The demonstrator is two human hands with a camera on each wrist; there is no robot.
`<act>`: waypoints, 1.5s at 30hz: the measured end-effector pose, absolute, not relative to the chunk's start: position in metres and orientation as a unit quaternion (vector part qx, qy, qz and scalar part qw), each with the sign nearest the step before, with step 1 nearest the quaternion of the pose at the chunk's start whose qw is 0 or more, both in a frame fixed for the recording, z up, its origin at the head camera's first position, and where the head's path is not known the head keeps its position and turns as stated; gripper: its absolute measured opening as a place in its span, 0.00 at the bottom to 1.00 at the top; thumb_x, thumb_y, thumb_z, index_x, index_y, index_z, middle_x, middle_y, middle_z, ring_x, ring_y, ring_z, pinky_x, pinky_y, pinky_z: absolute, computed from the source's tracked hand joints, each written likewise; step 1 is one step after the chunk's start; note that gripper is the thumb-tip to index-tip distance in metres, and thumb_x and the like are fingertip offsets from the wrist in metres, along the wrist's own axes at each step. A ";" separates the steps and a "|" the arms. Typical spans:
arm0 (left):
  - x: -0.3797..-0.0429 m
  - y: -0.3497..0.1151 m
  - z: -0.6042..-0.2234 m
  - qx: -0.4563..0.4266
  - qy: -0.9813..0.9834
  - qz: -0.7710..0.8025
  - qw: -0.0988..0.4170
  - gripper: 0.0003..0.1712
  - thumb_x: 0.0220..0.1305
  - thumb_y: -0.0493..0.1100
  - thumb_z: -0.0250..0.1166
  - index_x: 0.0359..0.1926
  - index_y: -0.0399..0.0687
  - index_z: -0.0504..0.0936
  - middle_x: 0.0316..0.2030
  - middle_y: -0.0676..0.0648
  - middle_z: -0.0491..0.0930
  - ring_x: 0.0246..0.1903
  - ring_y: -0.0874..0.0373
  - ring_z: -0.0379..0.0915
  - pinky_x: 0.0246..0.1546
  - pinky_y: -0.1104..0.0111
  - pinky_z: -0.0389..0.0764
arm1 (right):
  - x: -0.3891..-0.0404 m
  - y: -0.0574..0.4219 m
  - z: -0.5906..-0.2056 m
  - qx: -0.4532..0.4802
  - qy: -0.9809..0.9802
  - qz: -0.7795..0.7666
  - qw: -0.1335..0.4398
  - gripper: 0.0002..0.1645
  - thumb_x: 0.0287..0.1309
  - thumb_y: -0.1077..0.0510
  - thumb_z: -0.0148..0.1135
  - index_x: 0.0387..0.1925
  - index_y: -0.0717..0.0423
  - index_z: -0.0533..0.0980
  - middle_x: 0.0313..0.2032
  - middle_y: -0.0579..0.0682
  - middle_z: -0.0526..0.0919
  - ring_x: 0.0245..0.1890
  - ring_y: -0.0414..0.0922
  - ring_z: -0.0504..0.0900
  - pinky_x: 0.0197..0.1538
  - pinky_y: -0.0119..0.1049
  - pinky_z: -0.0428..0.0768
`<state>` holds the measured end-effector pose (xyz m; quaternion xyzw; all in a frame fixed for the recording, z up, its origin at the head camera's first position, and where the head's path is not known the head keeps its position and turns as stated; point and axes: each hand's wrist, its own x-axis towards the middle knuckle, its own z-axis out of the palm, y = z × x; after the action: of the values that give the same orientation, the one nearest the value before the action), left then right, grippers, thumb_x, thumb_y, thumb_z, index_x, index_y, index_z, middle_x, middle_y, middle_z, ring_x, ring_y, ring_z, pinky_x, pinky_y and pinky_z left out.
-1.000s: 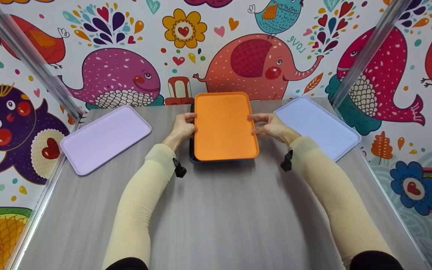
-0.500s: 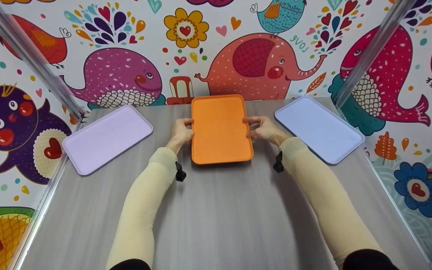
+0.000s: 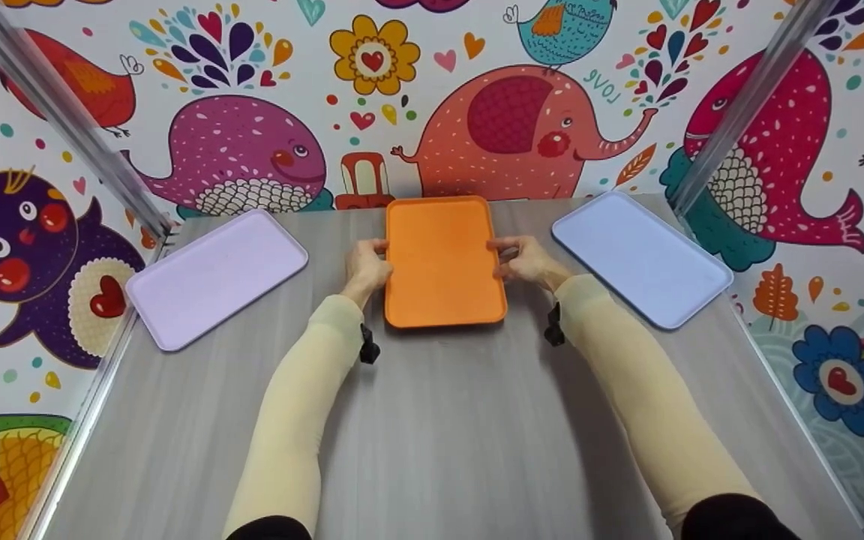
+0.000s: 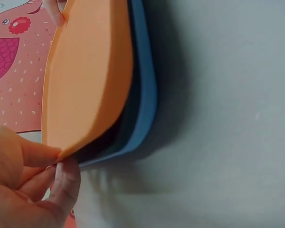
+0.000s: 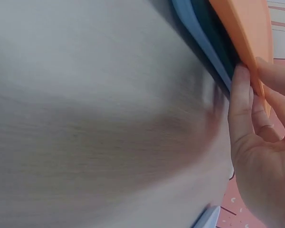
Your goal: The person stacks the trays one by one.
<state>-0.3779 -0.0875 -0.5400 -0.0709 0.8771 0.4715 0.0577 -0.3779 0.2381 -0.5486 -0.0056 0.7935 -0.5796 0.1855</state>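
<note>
An orange tray (image 3: 445,262) lies level at the middle of the table's far side, with both hands at its long edges. My left hand (image 3: 367,266) pinches its left edge between thumb and fingers. At the opposite edge my right hand (image 3: 529,262) grips the rim the same way. Beneath the orange tray, a dark tray (image 4: 128,114) and a blue tray (image 4: 149,90) show in the left wrist view, stacked with narrow gaps at the corner. From above, the orange tray hides both.
A lilac tray (image 3: 218,279) lies angled on the left of the grey table (image 3: 447,435). On the right is a pale blue tray (image 3: 642,259), also angled. A patterned wall (image 3: 252,45) closes off the back.
The orange tray has come down and slightly left with both hands. The dark tray's edges, which showed at its left and front, are now covered in the head view.
</note>
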 end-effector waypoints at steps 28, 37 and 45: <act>-0.380 -0.088 -0.552 -0.042 0.898 0.437 0.039 0.18 0.74 0.34 0.62 0.60 0.46 0.87 0.58 0.43 0.84 0.59 0.50 0.78 0.60 0.60 0.80 | -0.380 0.231 -0.549 -0.024 0.844 -0.503 0.184 0.40 0.66 0.70 0.64 0.78 0.56 0.68 0.69 0.60 0.74 0.59 0.53 0.75 0.59 0.49 0.84; -0.373 -0.096 -0.552 -0.024 0.896 0.440 0.058 0.18 0.70 0.33 0.65 0.59 0.43 0.87 0.56 0.41 0.84 0.57 0.48 0.78 0.60 0.58 0.80 | -0.381 0.228 -0.541 -0.022 0.865 -0.466 0.184 0.38 0.65 0.70 0.67 0.75 0.56 0.71 0.62 0.60 0.78 0.54 0.54 0.76 0.51 0.42 0.85; -0.368 -0.107 -0.551 -0.006 0.899 0.435 0.052 0.19 0.65 0.32 0.65 0.56 0.40 0.88 0.51 0.41 0.87 0.51 0.49 0.81 0.52 0.61 0.81 | -0.386 0.221 -0.533 -0.011 0.862 -0.483 0.154 0.30 0.71 0.66 0.64 0.72 0.61 0.74 0.54 0.61 0.79 0.48 0.53 0.81 0.56 0.52 0.86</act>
<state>-0.3681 -0.1071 -0.5513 -0.0062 0.8987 0.4355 0.0522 -0.3858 0.2211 -0.5327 -0.0112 0.8617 -0.4832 0.1543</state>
